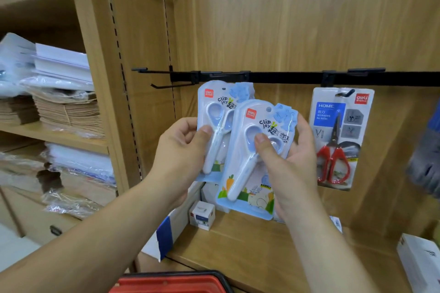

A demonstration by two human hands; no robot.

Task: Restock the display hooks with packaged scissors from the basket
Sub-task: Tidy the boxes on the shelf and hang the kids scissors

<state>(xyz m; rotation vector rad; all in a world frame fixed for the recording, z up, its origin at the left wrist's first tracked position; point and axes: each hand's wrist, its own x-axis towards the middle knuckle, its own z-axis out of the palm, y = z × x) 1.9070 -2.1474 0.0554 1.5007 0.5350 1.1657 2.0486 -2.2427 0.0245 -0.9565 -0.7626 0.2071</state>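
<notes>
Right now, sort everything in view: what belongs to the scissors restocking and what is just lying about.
Job: left hand gripping rear blue pack; right hand gripping front blue pack; bare hook; black rail; red basket.
Lying about: small white box; white paper stack; brown paper bags.

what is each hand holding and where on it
Left hand pinches the rear scissors pack at its left edge; right hand grips the front scissors pack mid-height, thumb on its face, fingers behind.

Left hand (181, 150), right hand (294, 164): bare; short nails (206, 130).
</notes>
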